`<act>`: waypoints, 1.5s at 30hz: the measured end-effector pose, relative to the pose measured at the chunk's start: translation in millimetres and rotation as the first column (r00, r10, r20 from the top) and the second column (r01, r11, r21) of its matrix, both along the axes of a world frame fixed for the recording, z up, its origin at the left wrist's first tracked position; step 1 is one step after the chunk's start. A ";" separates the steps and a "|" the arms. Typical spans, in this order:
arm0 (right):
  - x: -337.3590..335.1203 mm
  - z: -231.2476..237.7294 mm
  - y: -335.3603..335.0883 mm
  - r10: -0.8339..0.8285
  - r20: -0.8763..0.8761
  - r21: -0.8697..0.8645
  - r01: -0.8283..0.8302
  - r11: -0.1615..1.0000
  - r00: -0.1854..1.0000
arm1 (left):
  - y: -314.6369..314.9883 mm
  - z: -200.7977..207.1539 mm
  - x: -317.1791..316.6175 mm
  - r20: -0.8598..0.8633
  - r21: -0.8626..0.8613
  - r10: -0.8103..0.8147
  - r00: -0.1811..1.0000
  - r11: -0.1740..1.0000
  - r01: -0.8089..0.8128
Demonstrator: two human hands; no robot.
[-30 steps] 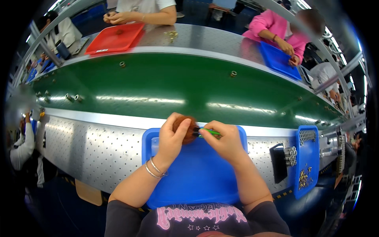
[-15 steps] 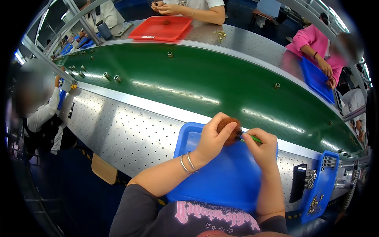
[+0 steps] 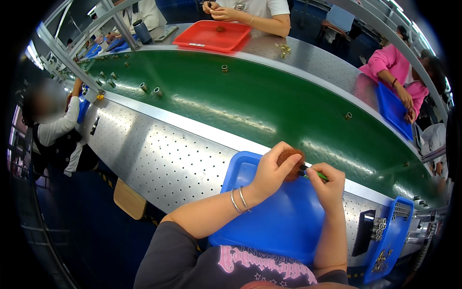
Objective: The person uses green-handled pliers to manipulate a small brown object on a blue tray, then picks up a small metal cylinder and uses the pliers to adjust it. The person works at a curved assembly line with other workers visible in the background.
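Two bare hands hold a fuzzy brown ball (image 3: 294, 172) and a slim green-and-black tool (image 3: 323, 177) close together above the far edge of a blue tray (image 3: 279, 216) on a perforated metal workbench (image 3: 159, 154). The left hand (image 3: 270, 177) curls around the ball, its thumb laid along the near side, two silver-coloured bracelets (image 3: 234, 200) at the wrist. The right hand (image 3: 329, 187) pinches the tool narrowly between thumb and fingers, its dark end pointed at the ball's right side; whether the tip touches cannot be told. Right of the tray, a dark flat slab (image 3: 364, 233) lies on the workbench beside a cluster of metal rings (image 3: 378, 229). Next to them is a narrower blue tray (image 3: 398, 236), with rows of rings (image 3: 402, 210) at its far end and a pile of small brass-coloured parts (image 3: 381, 260) toward its near end. Along the workbench's far edge runs a green belt (image 3: 216, 111), dotted with metal fittings (image 3: 157, 91). Across the belt, a co-worker in white (image 3: 269, 7) holds both hands together beside a red tray (image 3: 207, 39), a brown lump (image 3: 220, 29) near its far edge, while another in pink (image 3: 386, 62) has hands over a third blue tray (image 3: 392, 108).
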State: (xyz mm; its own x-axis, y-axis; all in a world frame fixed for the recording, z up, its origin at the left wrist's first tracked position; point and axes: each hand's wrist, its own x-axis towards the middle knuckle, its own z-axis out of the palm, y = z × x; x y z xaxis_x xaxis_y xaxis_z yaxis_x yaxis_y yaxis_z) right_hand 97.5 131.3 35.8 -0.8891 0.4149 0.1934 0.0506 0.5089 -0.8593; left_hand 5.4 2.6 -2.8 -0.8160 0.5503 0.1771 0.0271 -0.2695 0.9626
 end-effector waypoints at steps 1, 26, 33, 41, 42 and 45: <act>0.1 -0.4 1.6 -0.014 0.001 -0.005 0.014 1.000 1.000 | -0.1 -0.8 -0.5 0.002 0.003 0.004 1.000 1.000 -0.004; -1.7 -20.4 16.1 0.025 -0.091 0.069 -0.019 0.997 0.996 | -0.2 5.2 4.6 -0.010 0.003 0.058 0.998 0.998 -0.058; -2.7 -17.8 16.1 -0.036 -0.134 0.243 0.068 0.968 0.990 | 0.1 1.0 3.3 -0.122 -0.066 0.056 0.991 0.996 -0.064; -1.9 -18.1 17.5 -0.036 -0.177 0.320 0.092 0.943 0.984 | 1.5 5.7 5.6 -0.117 -0.138 0.001 0.993 0.990 -0.017; -1.7 -17.9 18.6 -0.049 -0.182 0.319 0.106 0.942 0.982 | 3.6 9.1 8.0 -0.104 -0.125 0.003 0.995 0.992 -0.016; -1.8 -21.6 15.3 -0.065 -0.212 0.298 0.128 0.946 0.975 | 3.7 13.6 8.6 -0.029 -0.193 -0.079 0.996 0.979 0.072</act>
